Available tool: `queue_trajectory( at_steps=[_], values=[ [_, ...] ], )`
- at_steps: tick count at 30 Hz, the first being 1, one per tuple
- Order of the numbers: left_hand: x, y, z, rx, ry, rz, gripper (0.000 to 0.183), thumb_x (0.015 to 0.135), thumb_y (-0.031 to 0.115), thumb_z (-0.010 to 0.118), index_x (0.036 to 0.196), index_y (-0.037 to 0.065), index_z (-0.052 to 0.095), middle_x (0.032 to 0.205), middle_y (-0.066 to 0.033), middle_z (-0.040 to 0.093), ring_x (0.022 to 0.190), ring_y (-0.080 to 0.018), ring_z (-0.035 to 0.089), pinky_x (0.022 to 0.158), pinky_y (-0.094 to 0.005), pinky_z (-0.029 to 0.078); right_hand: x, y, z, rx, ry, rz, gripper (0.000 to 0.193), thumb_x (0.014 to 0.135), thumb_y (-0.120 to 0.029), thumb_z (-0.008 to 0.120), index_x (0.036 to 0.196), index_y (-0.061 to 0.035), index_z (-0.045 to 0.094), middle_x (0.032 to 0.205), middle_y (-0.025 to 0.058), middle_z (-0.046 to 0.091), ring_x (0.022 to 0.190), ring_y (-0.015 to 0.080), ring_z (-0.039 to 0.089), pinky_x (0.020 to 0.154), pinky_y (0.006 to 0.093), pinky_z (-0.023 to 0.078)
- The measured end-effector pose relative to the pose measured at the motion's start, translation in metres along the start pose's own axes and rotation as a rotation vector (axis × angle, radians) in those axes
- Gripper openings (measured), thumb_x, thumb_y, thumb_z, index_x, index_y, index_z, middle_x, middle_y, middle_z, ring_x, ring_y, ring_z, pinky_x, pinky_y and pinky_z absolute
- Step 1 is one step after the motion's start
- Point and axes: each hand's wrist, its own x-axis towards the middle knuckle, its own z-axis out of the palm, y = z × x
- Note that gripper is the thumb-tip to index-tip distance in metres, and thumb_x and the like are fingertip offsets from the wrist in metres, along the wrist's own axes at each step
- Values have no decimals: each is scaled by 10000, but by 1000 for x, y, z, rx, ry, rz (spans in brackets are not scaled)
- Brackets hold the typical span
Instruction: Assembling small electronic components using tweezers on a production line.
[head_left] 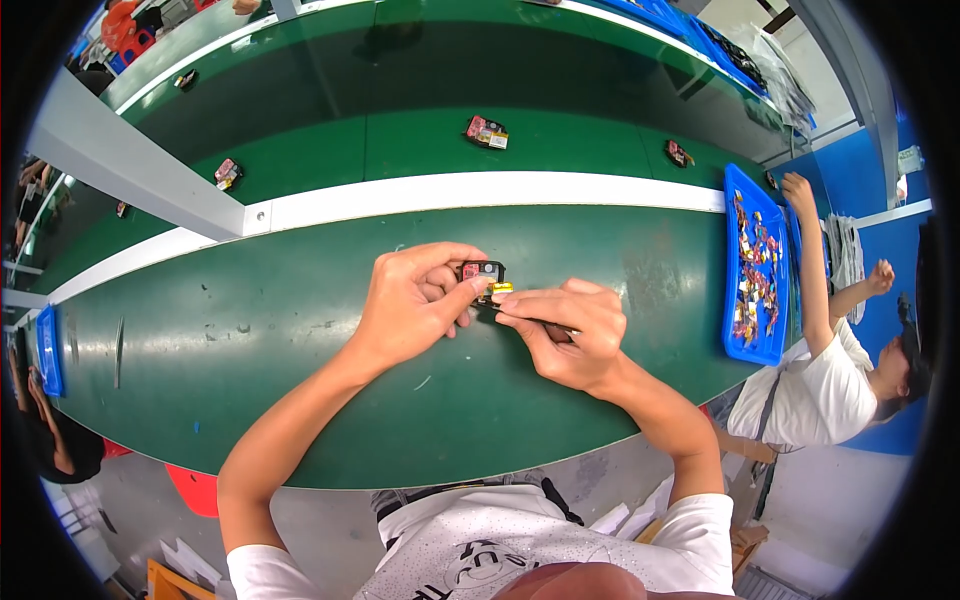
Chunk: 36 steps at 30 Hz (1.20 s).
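Over the middle of the green workbench, my left hand (415, 300) is closed around a small black-edged device housing (484, 269) with red and grey parts inside. A yellow component (501, 288) sits at the housing's near right side, between both hands' fingertips. My right hand (570, 335) is closed in a pinch on a thin dark tool, apparently tweezers (560, 327), mostly covered by the fingers. Its fingertips touch or nearly touch the yellow component. Whether that piece is fixed to the housing I cannot tell.
To the right stands a blue tray (738, 340) of small colourful parts, near a co-worker (820, 390). Beyond a white rail (400, 194), similar devices (487, 132) lie on a green surface. A thin metal strip (119, 352) lies left; a grey post (140, 150) rises at far left.
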Motion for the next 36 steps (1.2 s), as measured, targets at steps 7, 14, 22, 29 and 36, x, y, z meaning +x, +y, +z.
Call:
queue_trajectory(
  at_steps=[7,14,22,29,36],
  values=[
    [1,-2,1,-36,-14,-21,194,936,-49,647,1123,-96,672,822,-116,723,585,-105,650,474,-234,516,-3,2,2,15,4,-19,186,719,7,845,861,-78,760,853,29,789,685,120,741,482,242,384],
    [3,-2,-2,-50,-42,-25,179,934,-74,623,1106,-95,664,809,-112,717,579,-107,649,483,-238,522,-2,1,5,25,20,-13,169,726,-1,841,851,-88,766,856,26,785,621,124,707,473,256,371],
    [3,-9,1,-51,-27,19,175,904,-69,661,1076,-88,689,804,-88,702,569,-109,644,476,-248,514,-11,2,8,35,109,-35,171,716,-27,860,845,-75,759,839,20,775,457,150,549,449,277,392],
    [22,11,-26,-38,171,-7,208,902,-54,629,1099,-108,671,834,-155,683,559,-197,671,477,-274,538,-5,2,-1,88,282,-72,222,738,2,856,927,-54,754,941,58,795,432,85,522,459,233,399],
    [87,16,-106,223,625,146,230,909,13,659,1109,-97,681,821,-73,667,563,-140,649,501,-259,538,-10,10,9,136,255,16,201,757,-10,851,928,-61,759,778,56,753,412,87,466,448,246,373]
  ],
)
